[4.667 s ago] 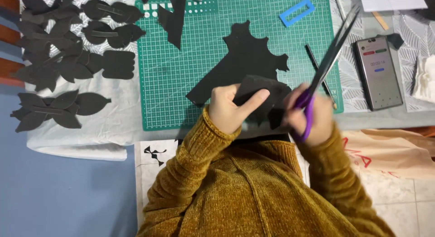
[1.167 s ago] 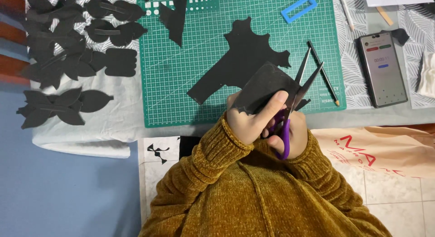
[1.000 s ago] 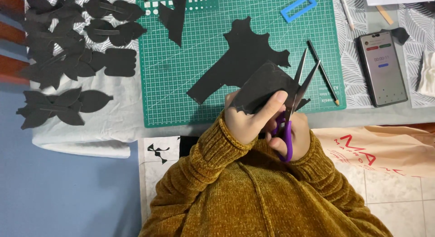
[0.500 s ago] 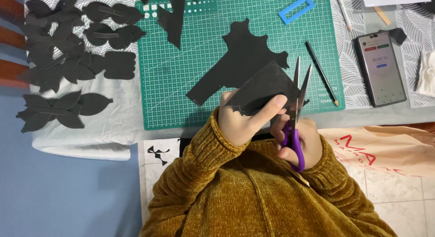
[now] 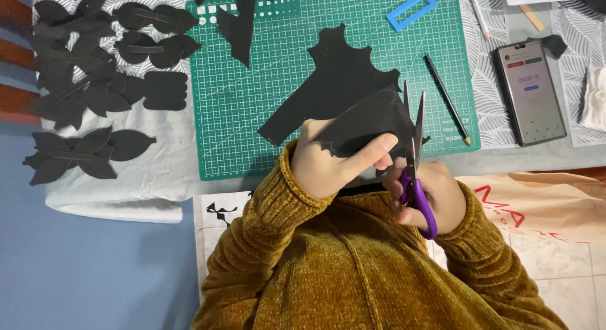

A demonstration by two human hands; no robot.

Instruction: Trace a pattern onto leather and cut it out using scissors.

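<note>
My left hand grips a piece of black sheet material, thumb on top, holding it above the near edge of the green cutting mat. My right hand holds purple-handled scissors, blades pointing away from me and nearly closed along the piece's right edge. A larger black offcut lies on the mat behind the held piece.
Several black cut-out shapes lie on white cloth at the left. A pencil, a blue rectangular frame and a phone lie at the right. A beige bag rests beside my right arm.
The scissors' blades have swung from wide open and tilted to nearly closed and upright along the piece's right edge. My right hand has dropped slightly toward me.
</note>
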